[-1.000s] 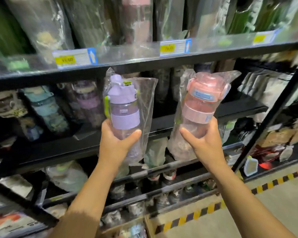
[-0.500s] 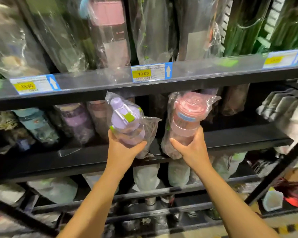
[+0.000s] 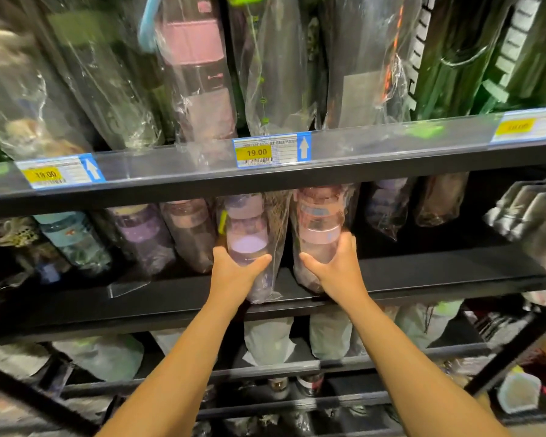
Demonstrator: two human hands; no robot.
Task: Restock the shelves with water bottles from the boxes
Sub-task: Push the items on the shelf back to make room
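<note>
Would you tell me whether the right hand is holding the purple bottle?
No, the right hand grips the pink bottle, while the left hand holds the purple bottle.

Your left hand (image 3: pixel 234 272) grips the purple bottle (image 3: pixel 246 234) and your right hand (image 3: pixel 334 269) grips the pink bottle (image 3: pixel 320 222), each in a clear plastic bag, side by side on the black middle shelf (image 3: pixel 423 272). Both tops sit under the upper shelf (image 3: pixel 391 171), just below the 19.00 price label (image 3: pixel 271 150). More bagged bottles (image 3: pixel 171 234) stand left of the purple one.

Glossy clear plastic bags (image 3: pixel 276 222) around translucent plastic bottles (image 3: pixel 246 234) on a matt black shelf (image 3: pixel 423 272).
</note>
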